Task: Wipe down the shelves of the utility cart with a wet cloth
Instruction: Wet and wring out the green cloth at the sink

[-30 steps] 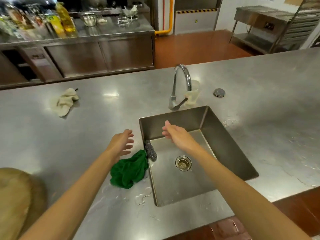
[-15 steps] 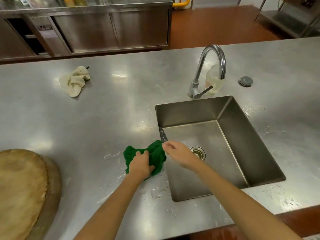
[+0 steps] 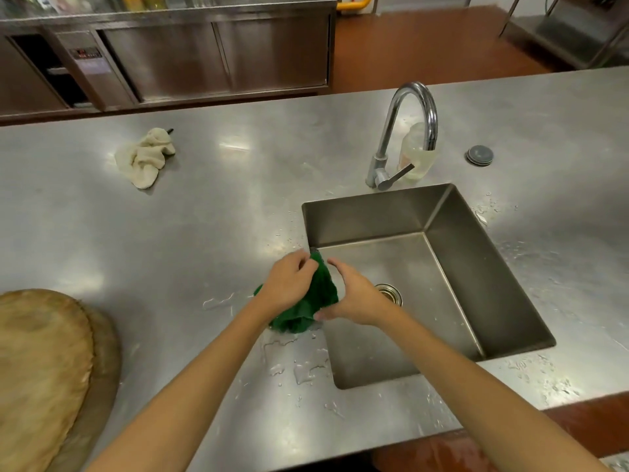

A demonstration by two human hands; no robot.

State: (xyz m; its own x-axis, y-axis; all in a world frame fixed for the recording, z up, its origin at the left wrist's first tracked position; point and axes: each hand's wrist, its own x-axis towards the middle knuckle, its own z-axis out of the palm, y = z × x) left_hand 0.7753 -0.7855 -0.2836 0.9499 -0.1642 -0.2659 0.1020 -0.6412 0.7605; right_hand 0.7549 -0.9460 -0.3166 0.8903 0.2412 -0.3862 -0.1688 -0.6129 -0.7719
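Observation:
A green cloth (image 3: 315, 301) is bunched at the left rim of the steel sink (image 3: 476, 277). My left hand (image 3: 289, 284) grips the cloth's upper part, lifting it off the wet counter. My right hand (image 3: 354, 298) sits against the cloth's right side over the sink edge, its thumb curled under the cloth's lower fold. No utility cart is in view.
A curved tap (image 3: 405, 131) stands behind the sink, a clear bottle (image 3: 417, 155) beside it and a round plug (image 3: 479, 155) to the right. A beige rag (image 3: 144, 158) lies at the far left. A wooden board (image 3: 41, 376) lies at the near left. Water puddles spot the counter (image 3: 204, 233).
Both hands came down from above the sink onto the green cloth. My left hand gripped it and has lifted it toward the sink rim; my right hand has closed in on its side.

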